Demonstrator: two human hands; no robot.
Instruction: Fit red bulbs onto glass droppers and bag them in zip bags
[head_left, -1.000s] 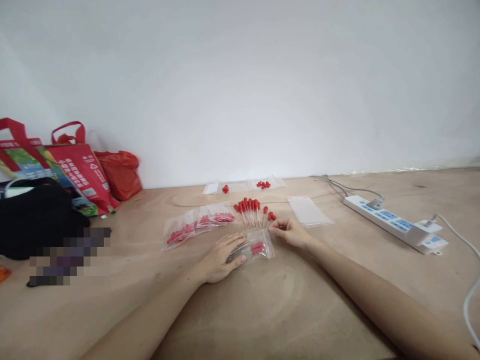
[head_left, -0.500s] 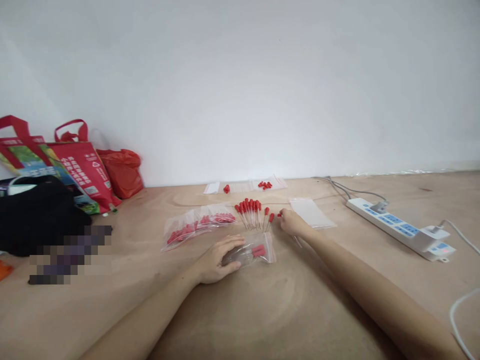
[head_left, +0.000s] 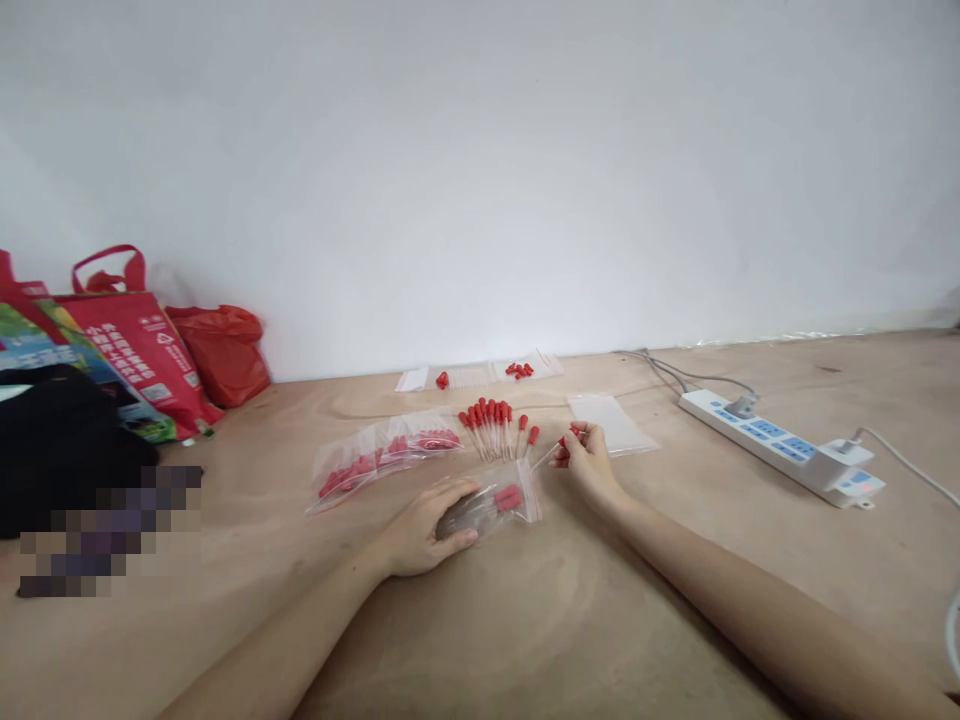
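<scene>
My left hand (head_left: 435,525) rests on the table around a clear zip bag (head_left: 484,508), thumb on the near side and fingers over the far side. Inside that bag are droppers with red bulbs (head_left: 508,497), their tubes partly hidden by the hand. To the right, my right hand (head_left: 589,460) pinches a single dropper (head_left: 568,438) by its red bulb. Its thin clear tube slants down and left, the tip close to the bag's mouth. Just beyond, several loose droppers (head_left: 487,420) lie fanned out, red bulbs pointing away from me.
Filled zip bags (head_left: 382,455) of red-bulbed droppers lie left of the fan. Other bags (head_left: 480,373) with red bulbs lie near the wall. A flat bag (head_left: 613,424) sits behind my right hand. On the right is a power strip (head_left: 780,445); shopping bags (head_left: 150,355) stand left.
My right hand has turned, swinging the dropper's tube from pointing toward me to pointing left at the bag. My left hand stays on the bag. The view has shifted slightly right.
</scene>
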